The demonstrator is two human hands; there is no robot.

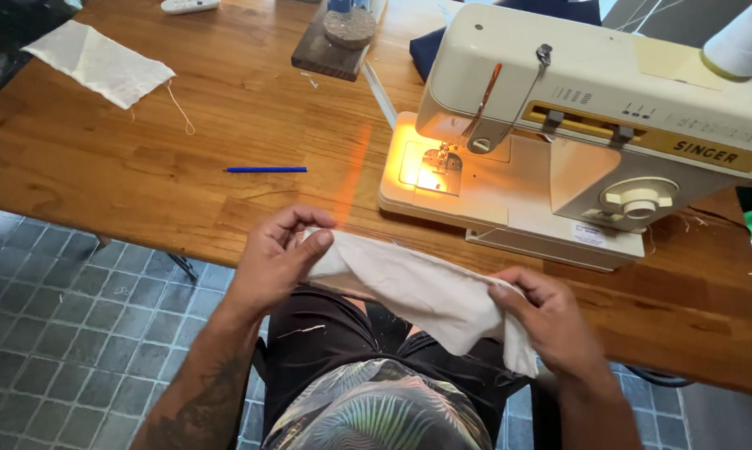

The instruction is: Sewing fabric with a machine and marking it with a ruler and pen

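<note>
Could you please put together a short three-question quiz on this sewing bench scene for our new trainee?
1. True or false: both hands grip the same piece of white cloth.
2. Which thing lies on the wooden table to the left of the sewing machine? A) scissors B) blue pen C) ruler
3. Fill in: the machine's lamp lights the area around the ____.

Key
1. True: the left hand pinches one end, the right hand the other.
2. B
3. Needle
</note>
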